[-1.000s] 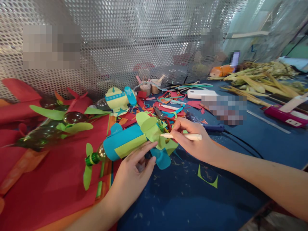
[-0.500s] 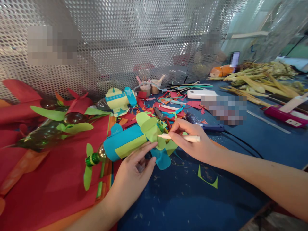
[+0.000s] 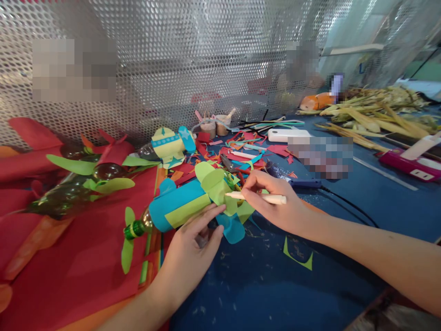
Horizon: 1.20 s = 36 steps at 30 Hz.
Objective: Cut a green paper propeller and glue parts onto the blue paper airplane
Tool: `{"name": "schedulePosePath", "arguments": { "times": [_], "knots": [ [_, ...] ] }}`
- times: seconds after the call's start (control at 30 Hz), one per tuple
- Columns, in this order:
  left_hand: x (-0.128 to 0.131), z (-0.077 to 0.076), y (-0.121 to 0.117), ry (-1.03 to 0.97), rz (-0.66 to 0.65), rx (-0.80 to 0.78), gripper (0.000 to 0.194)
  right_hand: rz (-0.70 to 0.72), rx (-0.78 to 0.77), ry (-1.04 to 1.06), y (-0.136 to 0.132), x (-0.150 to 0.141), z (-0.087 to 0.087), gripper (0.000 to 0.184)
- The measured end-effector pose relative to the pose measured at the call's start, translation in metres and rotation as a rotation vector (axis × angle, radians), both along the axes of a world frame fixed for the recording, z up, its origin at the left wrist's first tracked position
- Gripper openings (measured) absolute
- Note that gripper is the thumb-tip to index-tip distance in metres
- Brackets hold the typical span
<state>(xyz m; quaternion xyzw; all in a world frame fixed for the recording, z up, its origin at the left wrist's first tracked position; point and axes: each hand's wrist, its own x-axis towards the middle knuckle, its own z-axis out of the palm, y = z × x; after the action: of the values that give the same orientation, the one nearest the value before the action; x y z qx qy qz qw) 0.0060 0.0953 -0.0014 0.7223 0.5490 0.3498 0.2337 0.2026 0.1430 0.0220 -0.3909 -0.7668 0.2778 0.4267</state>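
A toy airplane made from a green bottle wrapped in blue and lime paper lies on its side, its lime propeller at the left end. My left hand grips its near side toward the tail, fingertips on the lime paper and the thumb just below. In my right hand a cream-white marker pen is pinched, its tip at the lime tail piece. Part of the bottle's tail end is hidden behind the paper and my fingers.
Several red bottle planes and red paper sheets fill the left. Behind lie a yellow-blue plane and paper scraps. A blue glue gun with a cord, dry husks and a magenta power strip are rightward.
My right hand has moved the marker tip slightly left along the lime tail piece, then stayed there. My left hand keeps its hold on the airplane.
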Motion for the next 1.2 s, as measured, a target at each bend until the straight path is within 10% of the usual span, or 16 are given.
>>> {"name": "schedulePosePath", "arguments": {
  "times": [1.2],
  "knots": [
    [-0.0012, -0.0046, 0.0002, 0.006, 0.001, 0.019, 0.030, 0.097, -0.009, -0.022, -0.0002, -0.0005, -0.0010, 0.013]
  ]
}}
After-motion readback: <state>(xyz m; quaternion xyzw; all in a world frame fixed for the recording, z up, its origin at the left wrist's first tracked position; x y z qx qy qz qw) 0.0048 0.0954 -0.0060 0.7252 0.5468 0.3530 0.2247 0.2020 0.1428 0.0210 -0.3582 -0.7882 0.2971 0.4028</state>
